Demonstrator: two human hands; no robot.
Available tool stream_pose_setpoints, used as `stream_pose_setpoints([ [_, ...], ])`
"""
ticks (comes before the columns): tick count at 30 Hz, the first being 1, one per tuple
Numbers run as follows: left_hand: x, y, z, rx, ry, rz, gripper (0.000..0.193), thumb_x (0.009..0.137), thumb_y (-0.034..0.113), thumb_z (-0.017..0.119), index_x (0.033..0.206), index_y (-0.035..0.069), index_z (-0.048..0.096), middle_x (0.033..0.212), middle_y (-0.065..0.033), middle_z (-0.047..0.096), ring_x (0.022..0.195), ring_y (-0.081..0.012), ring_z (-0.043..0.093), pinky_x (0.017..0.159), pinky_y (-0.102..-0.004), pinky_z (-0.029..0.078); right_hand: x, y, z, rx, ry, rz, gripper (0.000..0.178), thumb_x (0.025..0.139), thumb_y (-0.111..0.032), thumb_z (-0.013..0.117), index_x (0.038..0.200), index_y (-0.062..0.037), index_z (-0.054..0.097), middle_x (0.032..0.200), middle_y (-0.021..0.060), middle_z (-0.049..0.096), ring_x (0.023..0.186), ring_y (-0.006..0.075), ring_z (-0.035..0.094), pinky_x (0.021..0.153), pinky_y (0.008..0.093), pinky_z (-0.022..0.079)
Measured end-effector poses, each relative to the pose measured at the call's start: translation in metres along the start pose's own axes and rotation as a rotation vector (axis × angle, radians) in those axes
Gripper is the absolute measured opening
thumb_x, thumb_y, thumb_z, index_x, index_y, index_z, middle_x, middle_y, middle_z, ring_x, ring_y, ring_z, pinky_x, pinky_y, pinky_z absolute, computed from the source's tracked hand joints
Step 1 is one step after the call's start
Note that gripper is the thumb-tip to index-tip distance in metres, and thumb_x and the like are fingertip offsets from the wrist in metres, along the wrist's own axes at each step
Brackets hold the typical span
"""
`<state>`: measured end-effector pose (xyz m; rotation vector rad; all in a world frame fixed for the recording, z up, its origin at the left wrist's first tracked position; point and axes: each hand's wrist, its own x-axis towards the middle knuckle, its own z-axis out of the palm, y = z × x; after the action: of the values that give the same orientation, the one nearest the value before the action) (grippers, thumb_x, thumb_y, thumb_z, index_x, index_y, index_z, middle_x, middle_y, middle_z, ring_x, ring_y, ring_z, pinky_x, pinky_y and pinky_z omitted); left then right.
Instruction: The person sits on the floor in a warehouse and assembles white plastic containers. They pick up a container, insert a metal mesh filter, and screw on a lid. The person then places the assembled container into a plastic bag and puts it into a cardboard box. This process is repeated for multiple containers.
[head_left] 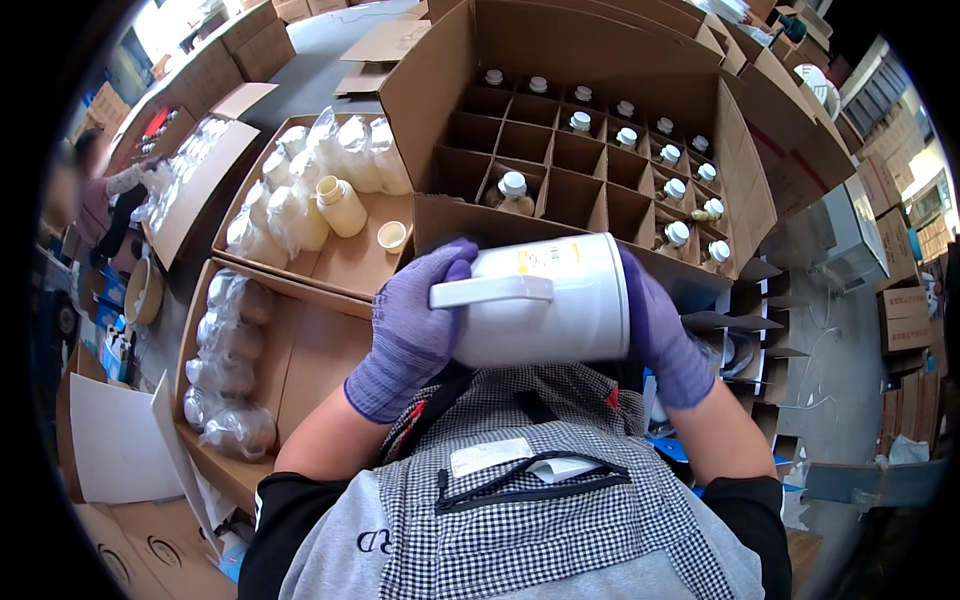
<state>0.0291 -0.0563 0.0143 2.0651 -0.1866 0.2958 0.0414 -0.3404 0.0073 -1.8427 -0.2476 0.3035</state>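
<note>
Against my chest, below the divided box's [600, 190] near edge, I hold a white jug [545, 300] sideways: left hand [415, 330] fingers wrapped beside its handle, right hand [660, 330] cupping its end. I judge a slackened glove grip could drop it onto the bottles [513, 190].

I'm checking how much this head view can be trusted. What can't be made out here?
- White jug: its opening and contents, turned away from the head view.
- Right hand: fingertips hidden behind the jug.
- Left hand: palm pressed to the jug, unseen.
- Divided carton: the bottles' bodies, hidden by dividers.
</note>
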Motion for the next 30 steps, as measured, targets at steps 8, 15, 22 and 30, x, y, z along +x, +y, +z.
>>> stream_pose_setpoints([
  [8,-0.001,0.007,0.008,-0.077,-0.044,0.025,0.034,0.103,0.026,0.056,0.119,0.000,0.072,0.108,-0.0168,0.075,0.099,-0.0250,0.073,0.091,-0.0340,0.055,-0.005,0.027,-0.003,-0.147,0.048,-0.407,0.085,0.096,-0.054,0.057,0.157,-0.0018,0.028,0.152,0.0238,0.041,0.141,0.0376,0.042,0.116,0.0443,0.036],
  [15,0.006,-0.016,0.018,-0.206,-0.395,-0.346,0.035,0.101,0.029,0.059,0.120,0.002,0.071,0.108,-0.0151,0.075,0.098,-0.0223,0.073,0.090,-0.0332,0.056,-0.014,0.014,-0.012,-0.301,0.038,-0.559,0.073,0.100,-0.037,0.060,0.158,-0.0060,0.030,0.148,0.0189,0.048,0.136,0.0303,0.050,0.113,0.0407,0.041],
  [22,0.005,-0.002,0.028,-0.290,-0.448,-0.420,0.035,0.103,0.029,0.055,0.117,0.002,0.072,0.105,-0.0170,0.076,0.094,-0.0232,0.075,0.090,-0.0336,0.058,-0.028,0.003,-0.014,-0.080,0.016,-0.215,0.092,0.097,-0.065,0.055,0.160,-0.0046,0.028,0.154,0.0193,0.038,0.135,0.0313,0.051,0.116,0.0418,0.039],
  [30,-0.001,-0.022,0.047,-0.267,-0.390,-0.420,0.031,0.098,0.023,0.058,0.115,0.002,0.072,0.100,-0.0166,0.075,0.095,-0.0262,0.072,0.089,-0.0350,0.057,-0.057,0.009,-0.002,0.028,0.044,-0.140,0.152,0.051,-0.088,0.077,0.163,-0.0054,0.017,0.167,0.0191,0.019,0.148,0.0325,0.035,0.122,0.0476,0.030],
])
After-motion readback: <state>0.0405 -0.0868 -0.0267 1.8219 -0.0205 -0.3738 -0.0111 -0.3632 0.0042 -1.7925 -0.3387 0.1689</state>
